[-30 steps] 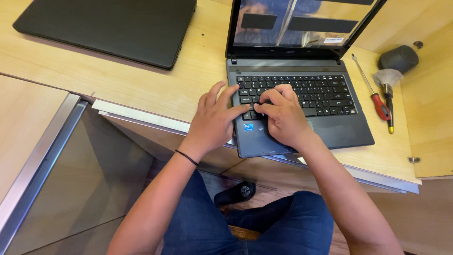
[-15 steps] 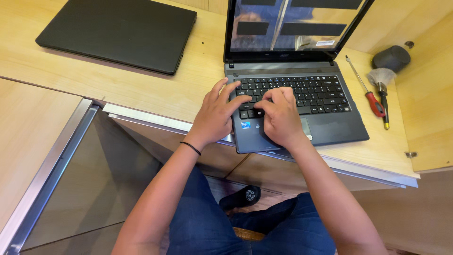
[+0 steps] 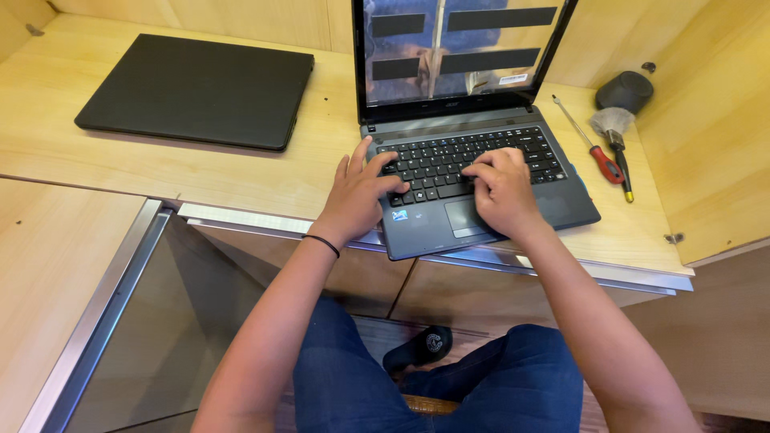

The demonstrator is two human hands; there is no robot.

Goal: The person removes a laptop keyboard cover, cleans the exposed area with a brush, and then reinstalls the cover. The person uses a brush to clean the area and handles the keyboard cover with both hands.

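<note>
Open laptop (image 3: 481, 172) sits at front edge of wooden desk (image 3: 200, 180). Left hand (image 3: 361, 196) and right hand (image 3: 505, 192) rest on its keyboard (image 3: 449, 160), fingers loosely spread, holding nothing. Closed black laptop (image 3: 196, 88) lies well left

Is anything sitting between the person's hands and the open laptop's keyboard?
Nothing visible does. The left hand and right hand both rest directly on the open laptop, fingers on its keys. The closed laptop and red-handled screwdriver lie off to the sides.
</note>
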